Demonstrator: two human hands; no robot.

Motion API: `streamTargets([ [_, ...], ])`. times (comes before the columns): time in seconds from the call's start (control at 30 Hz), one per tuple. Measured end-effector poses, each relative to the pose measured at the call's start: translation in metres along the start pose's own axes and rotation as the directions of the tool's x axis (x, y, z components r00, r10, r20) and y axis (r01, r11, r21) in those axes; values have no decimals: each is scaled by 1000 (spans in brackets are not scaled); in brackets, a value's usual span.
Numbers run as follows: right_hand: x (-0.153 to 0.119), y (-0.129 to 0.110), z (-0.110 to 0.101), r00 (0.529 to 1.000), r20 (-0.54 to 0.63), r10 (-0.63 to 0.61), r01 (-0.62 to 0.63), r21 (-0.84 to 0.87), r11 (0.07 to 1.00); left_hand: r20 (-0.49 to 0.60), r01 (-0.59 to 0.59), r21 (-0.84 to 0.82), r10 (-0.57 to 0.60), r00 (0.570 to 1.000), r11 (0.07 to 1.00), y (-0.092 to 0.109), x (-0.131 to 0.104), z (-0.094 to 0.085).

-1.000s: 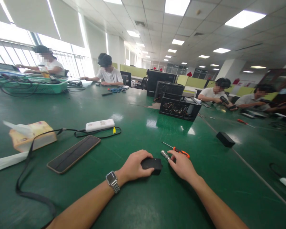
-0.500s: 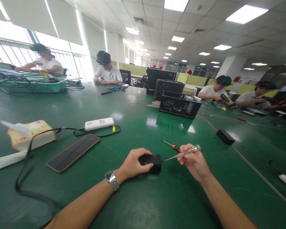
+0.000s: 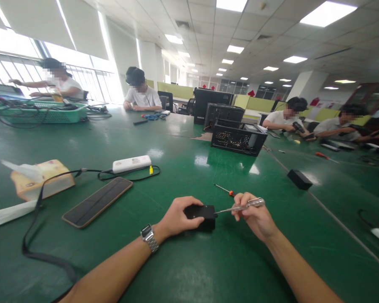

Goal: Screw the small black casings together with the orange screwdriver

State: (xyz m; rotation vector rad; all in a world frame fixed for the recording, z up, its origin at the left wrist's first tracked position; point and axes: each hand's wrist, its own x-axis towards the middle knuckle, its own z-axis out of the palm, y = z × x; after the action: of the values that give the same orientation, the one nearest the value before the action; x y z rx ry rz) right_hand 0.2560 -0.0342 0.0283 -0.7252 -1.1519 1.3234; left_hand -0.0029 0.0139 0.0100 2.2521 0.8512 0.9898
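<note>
The left hand (image 3: 178,214) has its grip pinching a black box (image 3: 207,210) on the green surface (image 3: 177,269); the right hand (image 3: 254,219) pinches a slim screwdriver (image 3: 255,203), its tip at the box's right end, contact hard to confirm. Seemingly a lining-up step, calling for a steady box and an aligned tip.

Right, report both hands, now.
Left hand: closed, holding the black rectangular box.
Right hand: closed, holding the slim screwdriver with a clear, silvery handle.
</note>
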Motion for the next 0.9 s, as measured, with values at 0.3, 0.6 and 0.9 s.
streamTargets([
  [0.3, -1, -2, -4, 1000, 14, -5, 5, 7, 1000, -7, 8, -46, -8, 1000, 999, 2, 0, -2],
  [0.6, 1, 2, 0, 1000, -20, 4, -4, 22, 1000, 6, -34, -23, 34, 999, 999, -1, -2, 0],
  [0.9, 2, 9, 3, 993, -106, 51, -50, 11, 999, -12, -45, 10, 45, 999, 999, -3, -3, 0],
])
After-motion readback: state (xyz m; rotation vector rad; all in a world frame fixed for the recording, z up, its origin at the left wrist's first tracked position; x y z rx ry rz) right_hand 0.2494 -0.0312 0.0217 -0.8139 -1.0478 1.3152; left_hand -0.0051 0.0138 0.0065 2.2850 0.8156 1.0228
